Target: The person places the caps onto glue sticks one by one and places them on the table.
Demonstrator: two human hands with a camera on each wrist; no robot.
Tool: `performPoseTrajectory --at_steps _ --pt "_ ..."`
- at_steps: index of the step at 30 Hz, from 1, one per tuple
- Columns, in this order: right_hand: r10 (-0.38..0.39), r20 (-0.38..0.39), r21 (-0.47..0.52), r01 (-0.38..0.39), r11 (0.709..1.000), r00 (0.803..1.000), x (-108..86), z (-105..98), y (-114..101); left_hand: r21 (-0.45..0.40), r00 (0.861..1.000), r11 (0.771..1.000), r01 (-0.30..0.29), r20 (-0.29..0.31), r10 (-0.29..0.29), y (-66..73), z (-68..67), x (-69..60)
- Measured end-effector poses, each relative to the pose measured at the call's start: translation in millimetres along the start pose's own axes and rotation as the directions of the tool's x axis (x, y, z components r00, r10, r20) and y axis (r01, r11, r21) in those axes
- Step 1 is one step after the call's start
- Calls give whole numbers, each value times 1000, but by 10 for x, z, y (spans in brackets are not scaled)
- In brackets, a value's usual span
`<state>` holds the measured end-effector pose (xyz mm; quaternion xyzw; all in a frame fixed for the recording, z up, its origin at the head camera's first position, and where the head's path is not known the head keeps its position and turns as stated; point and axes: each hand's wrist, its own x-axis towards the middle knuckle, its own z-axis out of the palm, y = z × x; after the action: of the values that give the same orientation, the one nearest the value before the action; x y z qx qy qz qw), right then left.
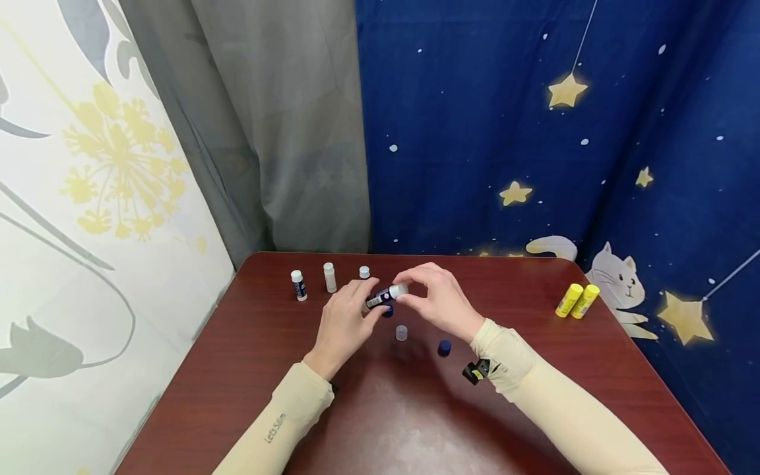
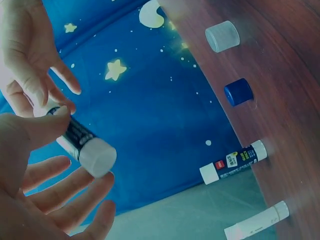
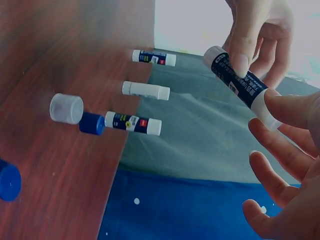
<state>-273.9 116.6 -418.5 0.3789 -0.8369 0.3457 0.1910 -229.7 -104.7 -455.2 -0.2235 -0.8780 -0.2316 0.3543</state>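
A glue stick [image 1: 380, 298] with a dark blue label and white ends is held in the air between both hands. My left hand [image 1: 344, 316] grips its label between thumb and fingers. At its other end, the thumb and forefinger of my right hand [image 1: 439, 300] pinch the white part; the right wrist view shows the remaining fingers [image 3: 277, 185] spread. Below the hands a translucent cap [image 1: 401, 333] and a blue cap [image 1: 444, 348] rest on the table. Another blue cap [image 1: 388, 311] lies just under the glue stick, partly hidden.
Toward the back left of the brown table [image 1: 237, 369] stand a dark-labelled glue stick [image 1: 299, 285], a white one [image 1: 330, 277] and another dark-labelled one [image 3: 133, 123]. Two yellow tubes [image 1: 568, 301] are together at the right edge. Curtains [image 1: 475, 132] hang behind.
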Motion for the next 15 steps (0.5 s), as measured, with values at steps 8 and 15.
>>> performPoseTrajectory --at_steps 8,15 --pt "4 -9 -24 -4 1000 1000 5 -148 46 3 1000 1000 9 2 -9 -46 -7 -17" --pt "37 -8 -65 -38 997 999 -15 -287 124 14 999 999 32 32 -33 -67 -27 -36"
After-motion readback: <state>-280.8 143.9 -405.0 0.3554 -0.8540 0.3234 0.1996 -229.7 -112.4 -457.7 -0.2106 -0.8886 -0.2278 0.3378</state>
